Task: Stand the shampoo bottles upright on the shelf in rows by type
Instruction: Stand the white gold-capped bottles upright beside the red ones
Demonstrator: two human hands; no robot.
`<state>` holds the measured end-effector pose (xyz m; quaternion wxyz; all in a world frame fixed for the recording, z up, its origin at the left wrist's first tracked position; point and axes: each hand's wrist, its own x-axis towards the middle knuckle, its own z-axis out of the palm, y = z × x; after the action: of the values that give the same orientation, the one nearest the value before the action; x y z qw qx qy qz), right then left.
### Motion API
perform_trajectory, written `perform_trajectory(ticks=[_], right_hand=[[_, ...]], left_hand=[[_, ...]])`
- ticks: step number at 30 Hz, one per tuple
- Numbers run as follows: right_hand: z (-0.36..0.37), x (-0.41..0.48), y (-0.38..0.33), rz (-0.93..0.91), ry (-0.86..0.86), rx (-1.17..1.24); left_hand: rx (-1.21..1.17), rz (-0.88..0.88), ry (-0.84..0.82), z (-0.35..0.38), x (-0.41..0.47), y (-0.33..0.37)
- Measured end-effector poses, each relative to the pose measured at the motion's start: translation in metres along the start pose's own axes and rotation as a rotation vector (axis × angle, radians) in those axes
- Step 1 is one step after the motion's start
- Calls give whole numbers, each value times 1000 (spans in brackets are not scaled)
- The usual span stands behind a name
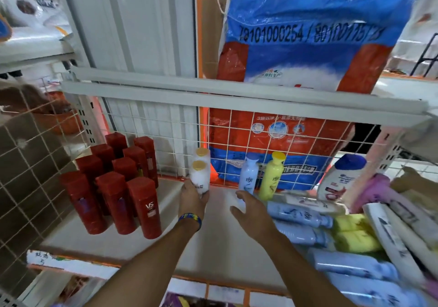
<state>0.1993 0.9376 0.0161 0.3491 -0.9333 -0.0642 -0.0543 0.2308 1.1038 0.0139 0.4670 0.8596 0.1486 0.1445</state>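
White shelf board point(220, 247) stretches beneath our forearms. Our right hand point(251, 214) hovers over it, fingers spread and relaxed, holding nothing. Just to its right, pale blue and yellow bottles point(301, 214) lie heaped on their sides. Our left hand point(193, 200), slightly farther in, wraps round the lower part of an upright white bottle point(200, 181) with a gold cap, and a second gold-capped bottle point(202, 156) stands directly behind. Left of that hand, red bottles point(118, 188) stand in rows. Beyond the right hand, a blue bottle point(248, 176) and a yellow bottle point(270, 178) stand upright against the wire grid point(166, 126).
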Motion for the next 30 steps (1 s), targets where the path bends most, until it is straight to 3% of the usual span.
perform_trajectory(ticks=[13, 19, 24, 30], right_hand=[[-20, -47, -3, 168, 19, -59], [-42, -75, 14, 288, 137, -29], [-65, -89, 33, 366, 236, -95], [-85, -99, 48, 403, 272, -130]], left_hand=[[48, 29, -13, 8, 18, -14], [17, 17, -56, 30, 22, -53], [-97, -39, 0, 23, -43, -36], [-40, 135, -222, 39, -70, -27]])
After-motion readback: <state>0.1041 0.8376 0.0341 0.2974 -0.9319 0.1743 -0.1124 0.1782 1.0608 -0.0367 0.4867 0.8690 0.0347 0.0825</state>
